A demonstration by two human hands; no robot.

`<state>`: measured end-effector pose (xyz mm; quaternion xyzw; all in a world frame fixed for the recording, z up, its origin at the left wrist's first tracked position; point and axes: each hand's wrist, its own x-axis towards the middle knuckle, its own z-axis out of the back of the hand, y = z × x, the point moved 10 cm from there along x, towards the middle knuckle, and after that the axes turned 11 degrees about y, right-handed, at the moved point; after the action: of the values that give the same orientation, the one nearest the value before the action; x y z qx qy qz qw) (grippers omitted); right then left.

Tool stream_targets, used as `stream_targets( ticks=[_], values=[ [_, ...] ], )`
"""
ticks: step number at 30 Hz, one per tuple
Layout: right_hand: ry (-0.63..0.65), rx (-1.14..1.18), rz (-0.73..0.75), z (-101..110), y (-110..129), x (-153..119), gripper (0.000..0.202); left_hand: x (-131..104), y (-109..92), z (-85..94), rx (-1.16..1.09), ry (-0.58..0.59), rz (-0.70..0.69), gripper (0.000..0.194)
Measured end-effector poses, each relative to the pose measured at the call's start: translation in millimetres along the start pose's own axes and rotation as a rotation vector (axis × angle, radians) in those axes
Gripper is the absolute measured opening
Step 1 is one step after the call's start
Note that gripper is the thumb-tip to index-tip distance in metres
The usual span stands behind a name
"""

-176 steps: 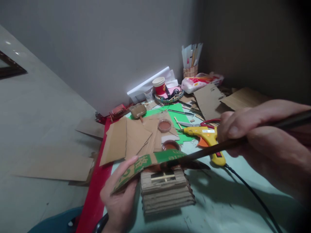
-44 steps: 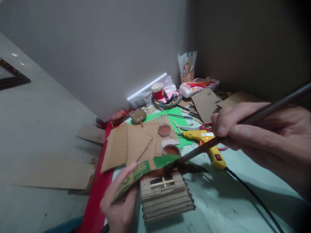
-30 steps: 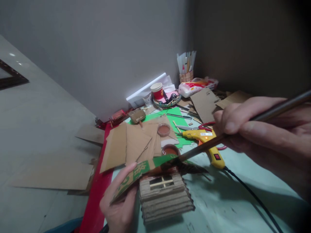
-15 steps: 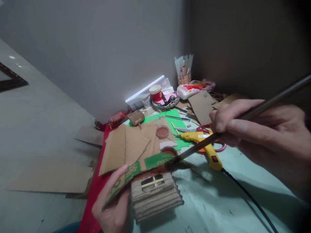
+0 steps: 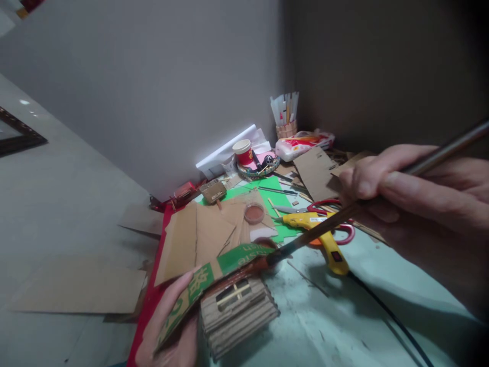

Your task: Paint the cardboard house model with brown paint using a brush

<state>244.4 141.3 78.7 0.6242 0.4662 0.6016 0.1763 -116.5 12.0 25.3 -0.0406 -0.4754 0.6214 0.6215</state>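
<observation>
Change since earlier frame: cardboard house and left hand now sit lower and further left in the frame; brush tip remains at the roof edge.
Left hand (image 5: 168,331): lower left of frame, fingers closed on the lower end of the roof strip.
Roof strip (image 5: 214,278): green-printed cardboard, tilted, rising toward frame centre, resting on the house.
Cardboard house (image 5: 237,311): corrugated, lower centre, standing on the pale green table (image 5: 344,326); its window faces the camera.
Right hand (image 5: 412,199): right of frame, fingers pinched together on the brush handle.
Brush (image 5: 324,232): long dark handle slanting down-left; its tip touches the upper edge of the roof strip.
Glue gun (image 5: 321,232): yellow, just behind the brush shaft, cord trailing to lower right.
Scissors (image 5: 328,209): red handles, beside the glue gun.
Paint pot (image 5: 254,213): on loose cardboard sheets (image 5: 198,237), centre.
Open room: bare table surface lower right of the house; clutter crowds the upper centre.
</observation>
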Motion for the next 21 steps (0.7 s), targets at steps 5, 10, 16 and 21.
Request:
stream_targets(
  ticks=[5,10,16,21],
  values=[
    [0.015,0.063,-0.084,-3,-11,-1,0.015,-9,-8,3.7,0.02,-0.068,-0.012,0.026],
    [0.078,0.049,-0.085,-9,-16,1,0.009,-19,-16,-4.4,-0.095,-0.146,0.043,0.031],
    [0.017,0.041,-0.102,-6,-9,1,0.012,-14,-18,-6.5,-0.063,-0.065,0.068,0.028],
    [-0.096,-0.015,-0.115,5,-4,-2,0.016,-12,-7,-2.7,-0.04,-0.017,0.106,0.033]
  ],
)
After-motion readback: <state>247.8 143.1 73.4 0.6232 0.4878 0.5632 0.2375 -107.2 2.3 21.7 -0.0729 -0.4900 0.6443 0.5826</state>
